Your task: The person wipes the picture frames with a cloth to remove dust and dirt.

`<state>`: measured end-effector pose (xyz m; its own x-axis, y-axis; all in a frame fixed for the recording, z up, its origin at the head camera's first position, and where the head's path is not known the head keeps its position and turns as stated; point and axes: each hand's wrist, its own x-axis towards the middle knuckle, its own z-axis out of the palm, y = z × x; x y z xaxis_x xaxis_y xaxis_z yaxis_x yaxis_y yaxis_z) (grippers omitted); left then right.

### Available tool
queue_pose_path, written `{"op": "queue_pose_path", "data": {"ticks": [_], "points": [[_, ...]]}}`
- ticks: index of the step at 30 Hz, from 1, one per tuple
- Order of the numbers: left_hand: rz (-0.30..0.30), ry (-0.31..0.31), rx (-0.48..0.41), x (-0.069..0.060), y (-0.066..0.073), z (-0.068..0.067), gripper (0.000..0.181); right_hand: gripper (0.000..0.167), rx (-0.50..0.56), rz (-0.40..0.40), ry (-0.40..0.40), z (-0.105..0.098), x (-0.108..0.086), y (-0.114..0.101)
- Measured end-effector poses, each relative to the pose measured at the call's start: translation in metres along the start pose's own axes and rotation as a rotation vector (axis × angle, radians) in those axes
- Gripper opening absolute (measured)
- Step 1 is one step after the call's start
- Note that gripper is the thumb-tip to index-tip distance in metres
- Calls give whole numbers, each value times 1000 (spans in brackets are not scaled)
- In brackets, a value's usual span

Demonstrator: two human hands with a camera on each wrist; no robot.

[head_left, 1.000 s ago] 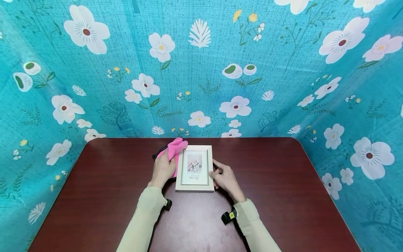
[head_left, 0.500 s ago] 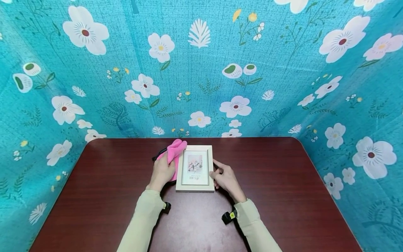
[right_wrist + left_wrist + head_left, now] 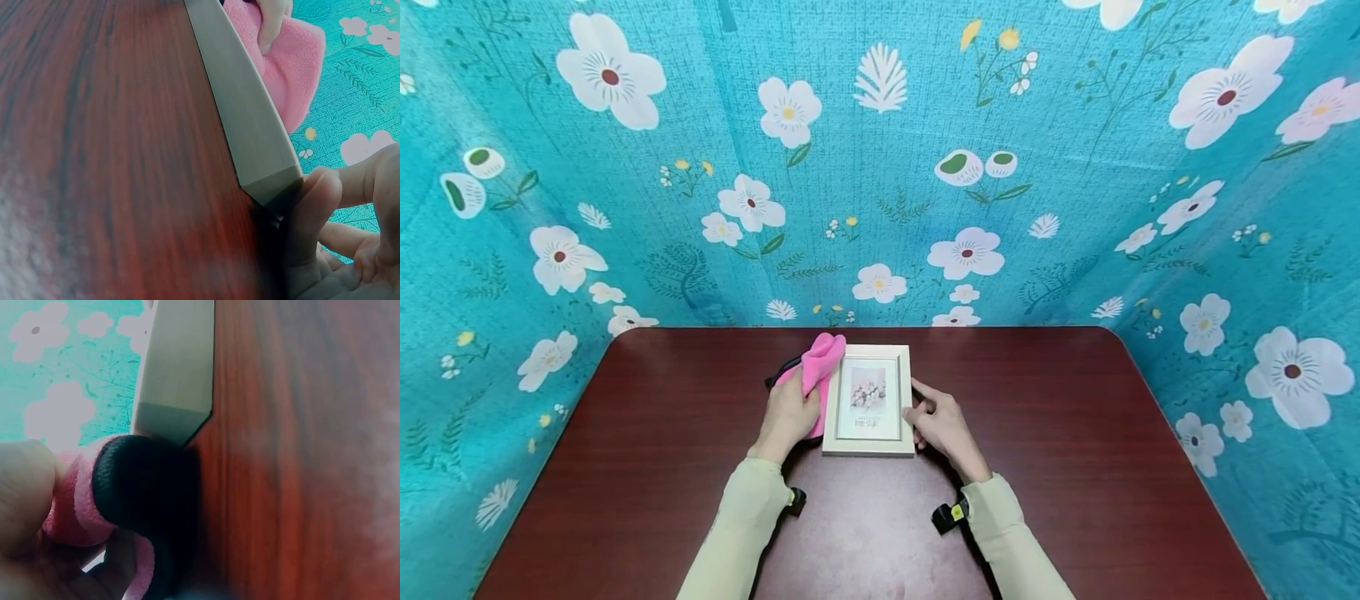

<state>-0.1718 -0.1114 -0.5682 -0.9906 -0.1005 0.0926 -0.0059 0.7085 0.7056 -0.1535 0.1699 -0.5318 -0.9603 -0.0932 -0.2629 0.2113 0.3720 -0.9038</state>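
Observation:
A cream picture frame (image 3: 830, 433) with a flower print lies face up on the table. My left hand (image 3: 787, 414) grips a bunched pink cloth (image 3: 822, 358) with black edging against the frame's left side. In the left wrist view, folds of the cloth (image 3: 78, 500) stick out between thumb and fingers, beside the frame's corner (image 3: 172, 419). On the opposite side, my right hand (image 3: 942, 423) holds the frame's right edge, thumb at the rim and index finger along the side. The right wrist view shows that thumb (image 3: 322, 194) at the near corner; the other fingertips are partly hidden.
The dark red-brown wooden table (image 3: 1060, 442) extends around both arms. A blue floral curtain (image 3: 880, 167) rises behind its back edge and along both sides. Each wrist wears a small black camera, such as the right one (image 3: 945, 518).
My left hand and the pink cloth have slid slightly toward me along the frame's left side. My right hand keeps its hold, and the frame stays in place. The head view has shifted slightly.

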Motion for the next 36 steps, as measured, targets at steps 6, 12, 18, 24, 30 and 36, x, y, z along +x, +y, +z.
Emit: {"op": "queue_pose_path", "data": {"ticks": [6,12,18,24,30,36], "points": [[-4,0,19,-13,9,-8,28,66,-10,-1,2,0,0,0],[9,-29,0,-29,23,-23,24,67,2,-4,5,-1,-1,0],[-38,-84,24,-40,42,-38,19,67,-11,4,-1,-2,-2,-1],[-15,-74,7,-41,33,-39,19,67,-5,2,-8,-2,-3,-2],[-150,-134,-13,-36,32,-47,23,67,-14,16,-4,-3,-2,-2],[-253,-198,-68,-36,30,-54,25,66,-7,13,-16,-2,-1,-1]]}}
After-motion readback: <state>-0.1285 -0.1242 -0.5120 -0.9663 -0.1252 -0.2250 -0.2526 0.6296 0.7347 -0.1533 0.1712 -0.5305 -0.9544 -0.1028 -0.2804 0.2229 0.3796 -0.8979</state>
